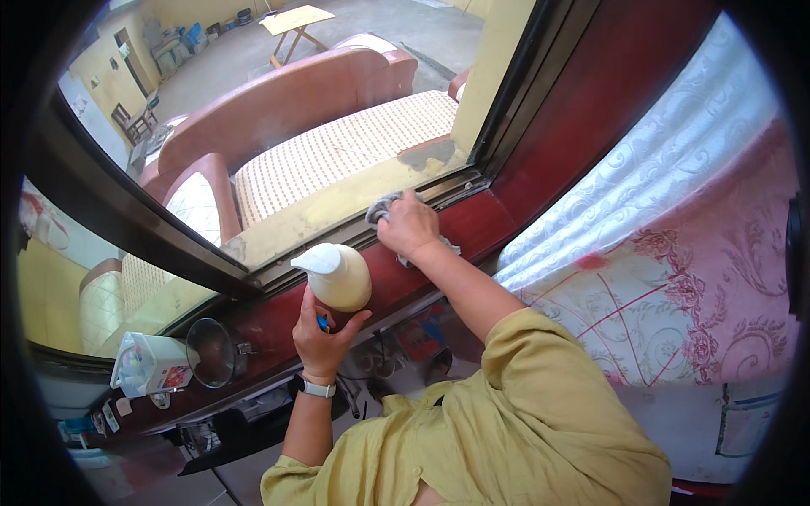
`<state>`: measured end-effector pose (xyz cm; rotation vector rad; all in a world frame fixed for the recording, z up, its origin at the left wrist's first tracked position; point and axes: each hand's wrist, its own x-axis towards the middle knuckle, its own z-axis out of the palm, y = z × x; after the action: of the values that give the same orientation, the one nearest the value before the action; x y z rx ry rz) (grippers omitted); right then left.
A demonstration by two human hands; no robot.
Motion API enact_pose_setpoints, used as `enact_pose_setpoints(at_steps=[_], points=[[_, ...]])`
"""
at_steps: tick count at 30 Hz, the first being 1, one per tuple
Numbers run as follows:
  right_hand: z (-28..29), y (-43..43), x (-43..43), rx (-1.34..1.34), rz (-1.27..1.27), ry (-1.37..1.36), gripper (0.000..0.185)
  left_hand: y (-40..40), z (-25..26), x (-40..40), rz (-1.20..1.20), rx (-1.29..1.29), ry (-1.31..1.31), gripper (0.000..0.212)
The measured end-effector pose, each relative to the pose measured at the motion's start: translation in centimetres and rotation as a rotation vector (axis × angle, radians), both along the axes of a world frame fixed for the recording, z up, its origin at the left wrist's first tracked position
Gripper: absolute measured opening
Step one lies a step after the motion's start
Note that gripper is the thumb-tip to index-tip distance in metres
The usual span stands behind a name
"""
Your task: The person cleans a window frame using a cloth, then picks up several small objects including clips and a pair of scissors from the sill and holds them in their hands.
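Observation:
My right hand (410, 229) grips a bunched grey cloth (381, 209) at the lower track of the sliding window (452, 195). Part of the cloth shows beneath the wrist. A cream-coloured jug (345, 281) with a white spouted lid is on the dark red window sill (405, 278). Around its near side curves my left hand (328, 326), thumb on one side and index finger on the other. Something small and blue (323, 323) shows by the left palm; what it is cannot be made out. A watch (316, 388) is on the left wrist.
Left along the sill stand a glass mug (215, 354) and a white plastic container (152, 367). The dark window frame (145, 209) rises at left, a patterned curtain (645, 253) hangs at right. Beyond the glass are a wooden sofa (285, 107) and a folding table (297, 20).

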<state>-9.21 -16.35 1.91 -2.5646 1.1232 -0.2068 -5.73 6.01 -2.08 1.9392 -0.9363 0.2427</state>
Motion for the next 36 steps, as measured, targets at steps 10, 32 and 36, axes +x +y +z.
enact_pose_setpoints(at_steps=[10,32,36], points=[[-2.1,-4.2,-1.8,0.425,0.131,-0.575,0.029,-0.1,0.0,0.1,0.018,-0.006,0.02,0.08],[-1.1,-11.5,-7.0,-0.048,-0.328,-0.051,0.025,0.6,-0.6,0.1,0.035,-0.008,-0.07,0.078],[-3.3,-14.5,-6.9,0.274,-0.364,-0.154,0.023,0.4,-0.6,0.0,0.029,-0.004,-0.077,0.078]])
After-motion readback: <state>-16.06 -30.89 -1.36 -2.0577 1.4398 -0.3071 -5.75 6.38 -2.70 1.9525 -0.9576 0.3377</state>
